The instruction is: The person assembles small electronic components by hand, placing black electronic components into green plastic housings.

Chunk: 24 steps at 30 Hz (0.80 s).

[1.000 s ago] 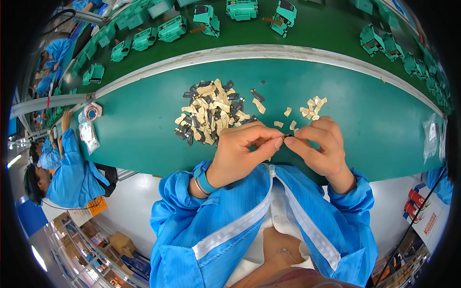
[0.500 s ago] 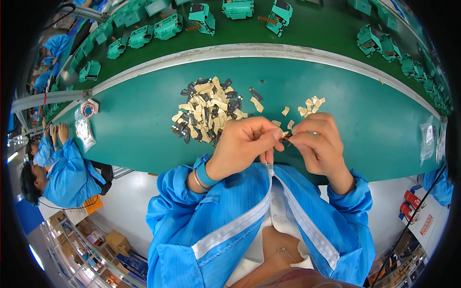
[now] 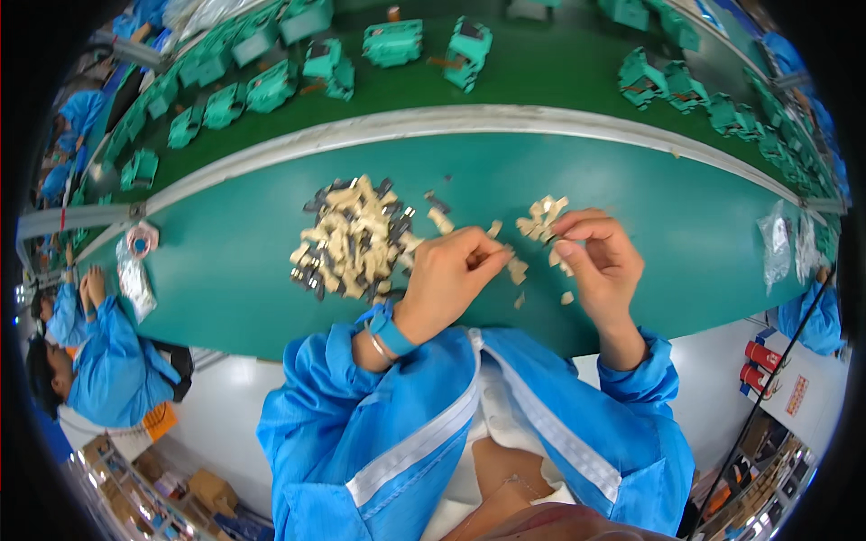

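My left hand [image 3: 451, 278] is closed, thumb and fingertips together above the table just right of a large pile of cream and black strip-like pieces [image 3: 347, 239]. Whatever it pinches, if anything, is hidden. My right hand [image 3: 603, 260] is curled in a pinch beside a smaller heap of cream scraps [image 3: 541, 216]; what lies between its fingertips is too small to name. Between the hands lie a cream scrap [image 3: 517, 270] and a few smaller bits. Another scrap [image 3: 566, 298] rests below the right fingers. Near the pile is a lone cream-and-black strip [image 3: 440, 220].
Past a pale metal rail [image 3: 487, 119], a green conveyor carries several teal plastic housings [image 3: 393, 43]. At the table's left are a tape roll [image 3: 142, 239] and a plastic bag [image 3: 135, 279]; another clear bag [image 3: 774, 248] lies at the right. A co-worker in blue [image 3: 117, 361] sits to the left.
My hands, together half a second ago over a small piece, are now apart. The right hand is by the scrap heap. More scraps show between them. The view has shifted, and the housings appear farther left.
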Tool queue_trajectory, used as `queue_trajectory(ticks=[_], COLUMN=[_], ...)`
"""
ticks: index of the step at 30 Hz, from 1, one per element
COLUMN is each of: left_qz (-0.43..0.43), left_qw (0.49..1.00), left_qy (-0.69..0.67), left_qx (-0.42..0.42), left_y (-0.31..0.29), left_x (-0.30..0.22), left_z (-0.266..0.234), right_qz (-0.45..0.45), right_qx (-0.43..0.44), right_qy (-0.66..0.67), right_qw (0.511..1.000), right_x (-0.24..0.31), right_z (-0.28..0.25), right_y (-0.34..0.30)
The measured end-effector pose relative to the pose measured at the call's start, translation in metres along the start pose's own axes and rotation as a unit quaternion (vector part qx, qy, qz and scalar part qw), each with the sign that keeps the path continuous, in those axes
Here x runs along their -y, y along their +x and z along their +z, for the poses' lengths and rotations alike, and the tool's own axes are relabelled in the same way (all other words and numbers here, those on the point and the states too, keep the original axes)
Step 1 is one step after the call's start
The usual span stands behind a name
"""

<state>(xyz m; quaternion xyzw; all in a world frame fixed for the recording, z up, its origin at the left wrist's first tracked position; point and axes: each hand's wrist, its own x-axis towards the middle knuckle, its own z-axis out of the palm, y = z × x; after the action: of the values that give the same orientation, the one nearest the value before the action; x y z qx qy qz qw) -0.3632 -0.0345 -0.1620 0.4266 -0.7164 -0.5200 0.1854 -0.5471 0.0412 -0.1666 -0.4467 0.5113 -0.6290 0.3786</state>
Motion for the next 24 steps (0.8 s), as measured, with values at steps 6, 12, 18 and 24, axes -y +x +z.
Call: queue_trajectory(ticks=[6, 12, 18, 24], left_qz=[0.059, 0.059, 0.047, -0.026], left_qw=[0.998, 0.997, 0.998, 0.939], left_qy=[0.019, -0.015, 0.004, -0.34], left_qx=[-0.015, -0.039, -0.031, 0.036], left_y=[0.0, -0.005, -0.008, -0.005], left_x=[-0.005, -0.009, -0.005, -0.023], left_z=[-0.001, 0.0, -0.016, -0.027], right_qz=[-0.044, -0.042, -0.06, 0.226], right_qx=[-0.217, -0.282, -0.305, 0.303], right_qy=[-0.164, -0.374, -0.416, 0.032], right_qw=[0.961, 0.883, 0.854, 0.925], right_x=[-0.024, -0.083, -0.09, 0.036], right_z=[-0.068, -0.129, -0.126, -0.028], right_y=[0.05, 0.143, 0.168, 0.12])
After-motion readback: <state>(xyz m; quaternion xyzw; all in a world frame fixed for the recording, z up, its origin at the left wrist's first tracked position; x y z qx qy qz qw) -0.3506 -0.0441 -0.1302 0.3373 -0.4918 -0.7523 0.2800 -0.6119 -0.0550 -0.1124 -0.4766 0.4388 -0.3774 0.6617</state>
